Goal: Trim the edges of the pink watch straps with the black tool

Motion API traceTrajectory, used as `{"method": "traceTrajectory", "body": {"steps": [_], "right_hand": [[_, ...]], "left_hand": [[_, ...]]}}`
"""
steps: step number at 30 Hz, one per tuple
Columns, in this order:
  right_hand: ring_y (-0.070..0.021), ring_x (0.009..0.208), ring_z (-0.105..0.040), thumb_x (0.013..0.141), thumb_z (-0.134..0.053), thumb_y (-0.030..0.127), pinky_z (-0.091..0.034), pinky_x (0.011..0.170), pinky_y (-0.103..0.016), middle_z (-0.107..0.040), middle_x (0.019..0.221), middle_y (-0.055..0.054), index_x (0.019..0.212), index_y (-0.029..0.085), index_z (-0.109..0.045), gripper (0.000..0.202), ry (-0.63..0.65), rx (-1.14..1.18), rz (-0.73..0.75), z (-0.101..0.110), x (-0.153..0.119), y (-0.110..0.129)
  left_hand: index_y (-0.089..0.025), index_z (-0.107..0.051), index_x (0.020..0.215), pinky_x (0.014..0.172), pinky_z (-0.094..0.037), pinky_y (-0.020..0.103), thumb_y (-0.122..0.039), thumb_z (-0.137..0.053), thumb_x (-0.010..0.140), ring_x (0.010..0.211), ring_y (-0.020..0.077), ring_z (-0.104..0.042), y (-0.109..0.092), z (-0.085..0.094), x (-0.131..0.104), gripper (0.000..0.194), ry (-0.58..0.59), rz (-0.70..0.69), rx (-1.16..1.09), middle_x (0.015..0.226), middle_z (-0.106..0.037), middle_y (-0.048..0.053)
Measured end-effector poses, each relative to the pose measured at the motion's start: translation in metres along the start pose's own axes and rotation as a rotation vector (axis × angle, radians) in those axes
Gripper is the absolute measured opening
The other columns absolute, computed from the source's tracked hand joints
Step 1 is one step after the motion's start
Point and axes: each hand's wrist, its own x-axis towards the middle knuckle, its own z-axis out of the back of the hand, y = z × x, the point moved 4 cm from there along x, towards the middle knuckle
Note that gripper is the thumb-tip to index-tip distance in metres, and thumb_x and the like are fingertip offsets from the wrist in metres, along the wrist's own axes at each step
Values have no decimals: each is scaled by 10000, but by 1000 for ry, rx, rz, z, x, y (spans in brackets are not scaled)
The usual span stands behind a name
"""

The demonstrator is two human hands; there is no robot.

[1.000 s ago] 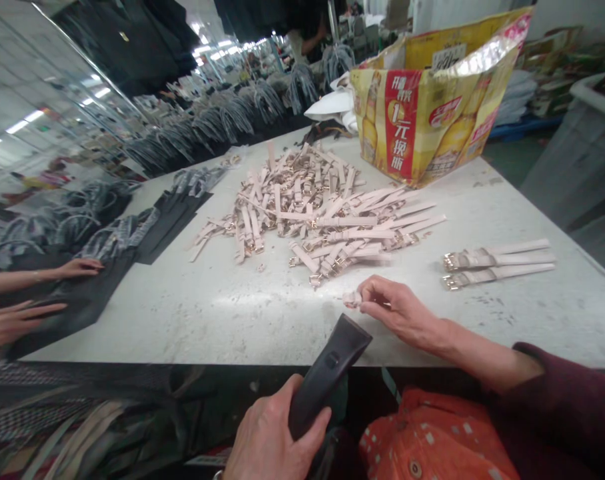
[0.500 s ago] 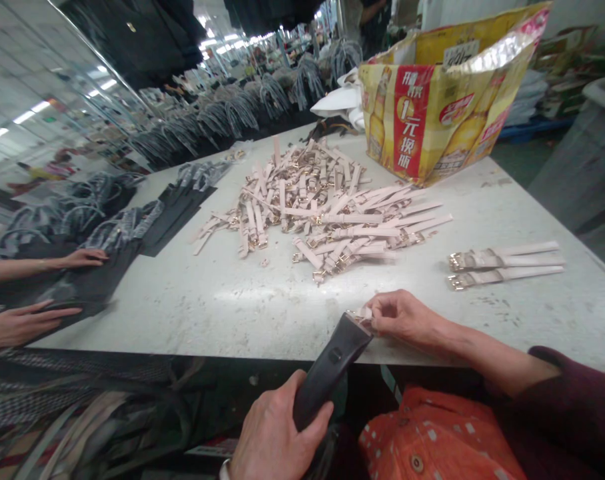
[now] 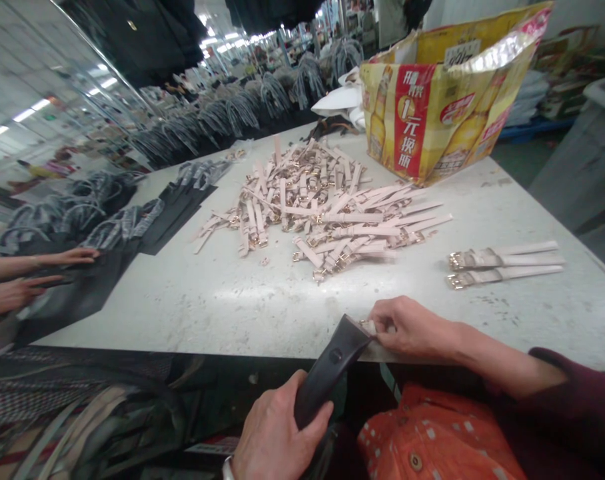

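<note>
My left hand [image 3: 282, 423] is wrapped round a black electric clipper [image 3: 330, 373], its wide end tilted up and away over the table's front edge. Between the fingertips of my right hand [image 3: 407, 327] is a pale pink buckle strap [image 3: 368, 327]; its small metal end touches or nearly touches the clipper's head. Most of that strap is hidden by my fingers and the clipper. A large heap of similar straps [image 3: 312, 193] with gold buckles lies beyond my hands. To the right, several straps [image 3: 502, 263] lie side by side, buckles facing left.
A yellow-and-red beer carton [image 3: 447, 113] stands open at the table's [image 3: 232, 300] back right. On the left, another person's hands [image 3: 37, 283] rest on black bag pieces [image 3: 95, 280] with plastic-wrapped handles. A grey bin [image 3: 587, 153] is beyond the right edge.
My right hand has lowered slightly and turned a little, and the strap's buckle shows less beside the clipper. The other person's hands have drawn back to the left.
</note>
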Motion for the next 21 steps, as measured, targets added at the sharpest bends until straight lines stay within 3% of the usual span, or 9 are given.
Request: {"method": "traceTrajectory", "body": {"steps": [4, 9, 11, 16, 21], "right_hand": [[-129, 631, -474, 687, -514, 90, -341, 575, -234, -557, 660, -2, 641, 179, -526, 101, -80, -177, 129, 8, -12, 0], [-167, 851, -514, 734, -531, 67, -413, 736, -274, -593, 910, -60, 672, 179, -517, 128, -116, -60, 342, 10, -22, -2], [-162, 861, -517, 757, -541, 89, -418, 737, -271, -577, 965, -74, 699, 174, -534, 103, -157, -16, 340, 11, -23, -5], [-138, 677, -485, 794, -524, 133, -386, 638, -252, -544, 697, -16, 727, 175, -538, 80, -218, -63, 298, 8, -21, -12], [-127, 640, -467, 852, -466, 197, -342, 601, -238, -529, 693, -11, 741, 178, -509, 120, -267, -181, 205, 4, -18, -16]], "left_hand": [[-216, -606, 891, 616, -380, 216, -412, -493, 783, 683, 156, -621, -6, -1, 5, 251, 13, -20, 45, 740, -667, 21], [-221, -609, 893, 593, -371, 214, -426, -485, 782, 672, 158, -619, -14, 5, 14, 264, 28, -52, 140, 735, -663, 24], [-217, -605, 902, 601, -378, 221, -432, -483, 779, 682, 165, -624, -16, 9, 17, 276, 21, -64, 185, 739, -661, 32], [-220, -597, 851, 612, -390, 245, -448, -472, 777, 696, 187, -632, -18, 17, 23, 270, 24, -97, 292, 738, -660, 41], [-231, -587, 813, 593, -387, 249, -439, -463, 778, 690, 198, -637, -22, 18, 24, 244, 43, -135, 324, 725, -663, 34]]}}
